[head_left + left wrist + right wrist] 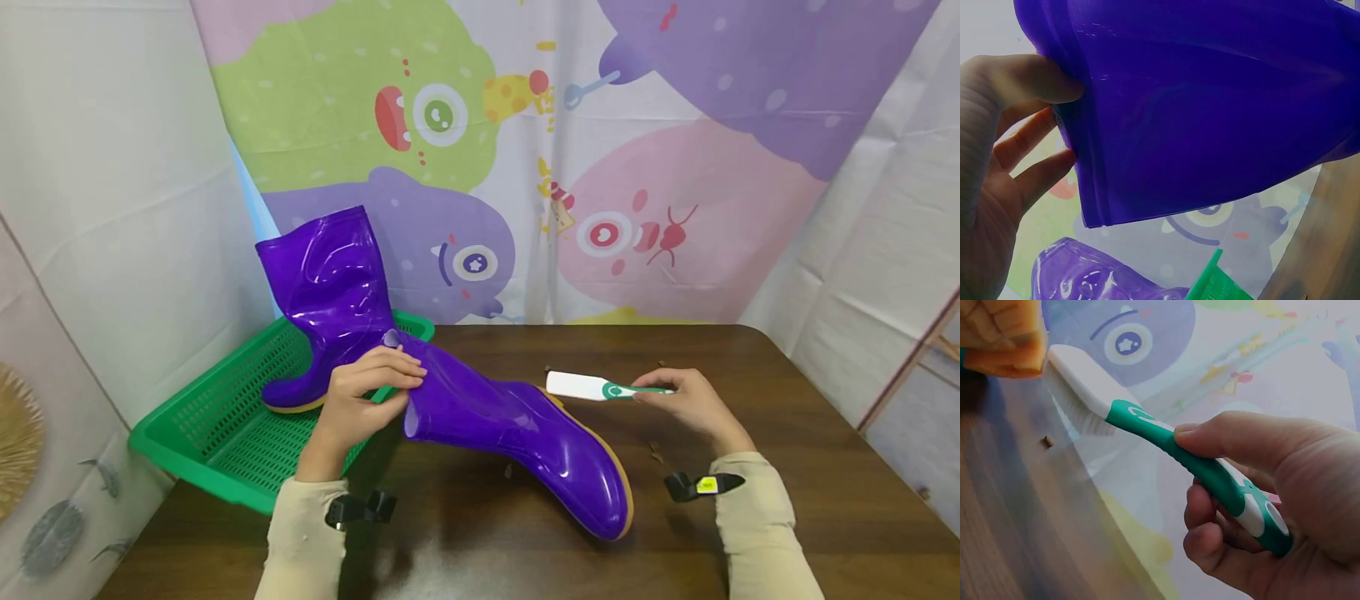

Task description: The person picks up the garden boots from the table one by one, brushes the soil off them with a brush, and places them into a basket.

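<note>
A shiny purple rain boot with a yellow sole slants across the middle of the head view, toe toward the lower right. My left hand pinches it by the rim of its shaft, thumb on one side and fingers reaching inside, as the left wrist view shows. In my right hand is a brush with a white head and a green and white handle. The thumb presses on top of the handle while the fingers curl beneath. White bristles face down beside the boot's ridged sole.
A second purple boot stands in a green plastic basket on the left. Small brown crumbs lie scattered on the dark wooden table. Behind hangs a cloth printed with cartoon monsters.
</note>
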`<state>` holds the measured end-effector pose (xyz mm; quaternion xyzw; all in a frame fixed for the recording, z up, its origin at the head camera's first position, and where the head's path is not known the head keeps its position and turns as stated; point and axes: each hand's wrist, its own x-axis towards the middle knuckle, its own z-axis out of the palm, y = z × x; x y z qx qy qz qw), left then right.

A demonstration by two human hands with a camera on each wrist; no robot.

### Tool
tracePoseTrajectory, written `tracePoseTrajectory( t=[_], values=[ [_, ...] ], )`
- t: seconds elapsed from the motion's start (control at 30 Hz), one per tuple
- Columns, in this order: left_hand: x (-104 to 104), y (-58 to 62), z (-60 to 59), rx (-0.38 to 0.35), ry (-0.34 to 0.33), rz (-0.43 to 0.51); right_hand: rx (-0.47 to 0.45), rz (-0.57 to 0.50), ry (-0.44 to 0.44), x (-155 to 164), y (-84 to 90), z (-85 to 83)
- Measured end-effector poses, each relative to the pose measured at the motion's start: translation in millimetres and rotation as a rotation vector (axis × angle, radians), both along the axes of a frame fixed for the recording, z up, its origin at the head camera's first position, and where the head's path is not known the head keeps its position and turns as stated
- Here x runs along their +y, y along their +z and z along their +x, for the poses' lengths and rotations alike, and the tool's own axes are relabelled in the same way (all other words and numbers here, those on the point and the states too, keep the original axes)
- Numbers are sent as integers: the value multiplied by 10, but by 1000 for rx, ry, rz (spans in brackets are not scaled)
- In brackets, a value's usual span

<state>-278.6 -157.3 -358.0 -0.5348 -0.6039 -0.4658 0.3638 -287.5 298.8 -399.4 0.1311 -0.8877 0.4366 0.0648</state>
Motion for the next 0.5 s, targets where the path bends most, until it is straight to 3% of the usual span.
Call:
tracePoseTrajectory(
  t=[0.13,0.5],
  values=[
    [-3,-1,3,-3,-1,2,31,-4,7,-49,61,31],
    [-2,2,4,-1,0,0,137,-159,41,-191,149,85]
  ],
)
